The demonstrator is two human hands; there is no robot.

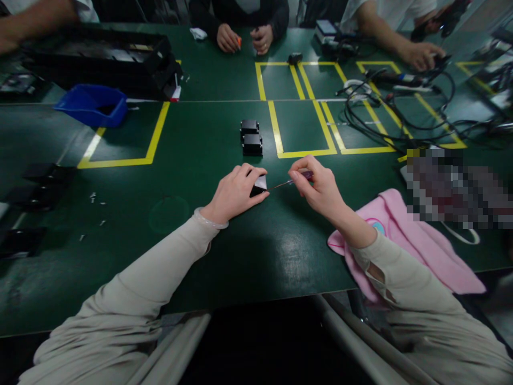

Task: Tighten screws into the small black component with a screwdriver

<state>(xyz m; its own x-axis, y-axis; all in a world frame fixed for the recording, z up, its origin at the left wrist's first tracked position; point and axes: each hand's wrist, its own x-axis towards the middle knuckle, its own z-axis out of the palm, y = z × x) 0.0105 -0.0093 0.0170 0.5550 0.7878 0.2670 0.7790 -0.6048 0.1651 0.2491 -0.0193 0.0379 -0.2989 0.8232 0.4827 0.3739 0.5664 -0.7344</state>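
My left hand (239,191) is closed round a small black box-shaped part (258,184) with a pale top face, pressing it to the green table. Between the fingers and thumb of my right hand (315,184) is a screwdriver (306,175) with a dark reddish handle. Its thin shaft points left, and the tip meets the right side of the part near my left thumb. Just beyond my left hand stand two similar black box-shaped parts (252,143), one behind the other. Most of the held part is hidden under my fingers.
Loose screws (93,198) lie to the left, near more black parts (44,174). A blue bin (94,104) sits before stacked black trays (156,64). Right are a pink cloth (395,214) and tangled cables (360,117). Co-workers' hands (262,39) rest across the table.
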